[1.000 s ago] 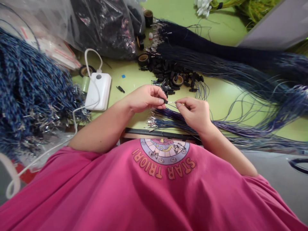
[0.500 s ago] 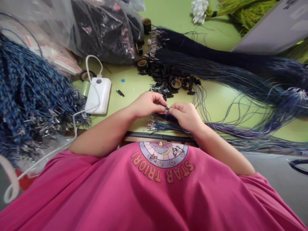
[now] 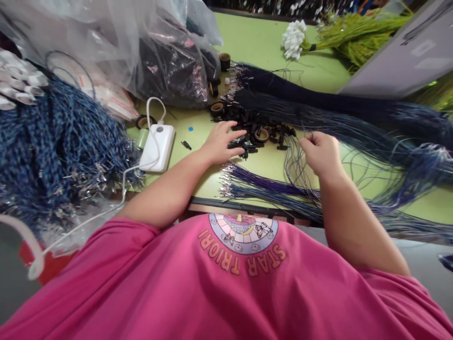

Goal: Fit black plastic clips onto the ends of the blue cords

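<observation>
My left hand (image 3: 220,142) is open, its fingers spread over a pile of small black plastic connector housings (image 3: 253,123). My right hand (image 3: 322,152) is closed in a pinch to the right of that pile, with a thin dark wire at its fingertips; the wire's end is too small to make out. Below it, loose wires (image 3: 295,163) run down from black housings at the pile's right edge. A bundle of purple and blue wires (image 3: 265,182) with bare metal terminals lies between my hands and the table's front edge.
Left of my hands are a white power bank (image 3: 160,148) with a cable, a single black connector (image 3: 186,145) and a heap of blue twisted wires (image 3: 71,146). Behind stand tape rolls (image 3: 217,109) and a plastic bag (image 3: 170,61). A long dark wire bundle (image 3: 300,97) stretches rightward.
My hands were together, pinching a small dark piece. They have parted: the left moved onto the connector pile and spread its fingers, the right moved right and up. The view also shifted.
</observation>
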`<control>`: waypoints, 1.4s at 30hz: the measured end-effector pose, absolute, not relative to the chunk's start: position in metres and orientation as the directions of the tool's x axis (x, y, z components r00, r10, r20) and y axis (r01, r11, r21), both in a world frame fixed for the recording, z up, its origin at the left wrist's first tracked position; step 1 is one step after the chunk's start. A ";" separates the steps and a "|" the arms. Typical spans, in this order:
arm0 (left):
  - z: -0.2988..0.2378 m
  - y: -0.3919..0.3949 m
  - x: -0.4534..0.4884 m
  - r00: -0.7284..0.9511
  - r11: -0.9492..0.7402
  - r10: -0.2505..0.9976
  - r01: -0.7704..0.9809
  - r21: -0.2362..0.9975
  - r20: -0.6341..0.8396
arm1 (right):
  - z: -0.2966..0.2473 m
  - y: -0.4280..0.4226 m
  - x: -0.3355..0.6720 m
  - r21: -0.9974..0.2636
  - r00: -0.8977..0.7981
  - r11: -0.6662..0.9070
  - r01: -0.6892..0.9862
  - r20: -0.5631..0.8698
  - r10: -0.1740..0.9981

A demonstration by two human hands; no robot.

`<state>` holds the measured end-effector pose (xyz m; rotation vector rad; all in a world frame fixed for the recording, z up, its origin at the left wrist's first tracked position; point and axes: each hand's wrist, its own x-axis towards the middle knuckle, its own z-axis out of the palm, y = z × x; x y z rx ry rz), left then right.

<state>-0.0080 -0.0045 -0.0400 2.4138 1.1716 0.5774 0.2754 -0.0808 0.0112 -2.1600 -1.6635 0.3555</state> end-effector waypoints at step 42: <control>-0.035 0.014 -0.024 0.107 0.272 0.955 0.053 0.961 -0.277 | -0.006 -0.153 0.184 -0.280 -0.448 0.392 0.876 -0.176 0.876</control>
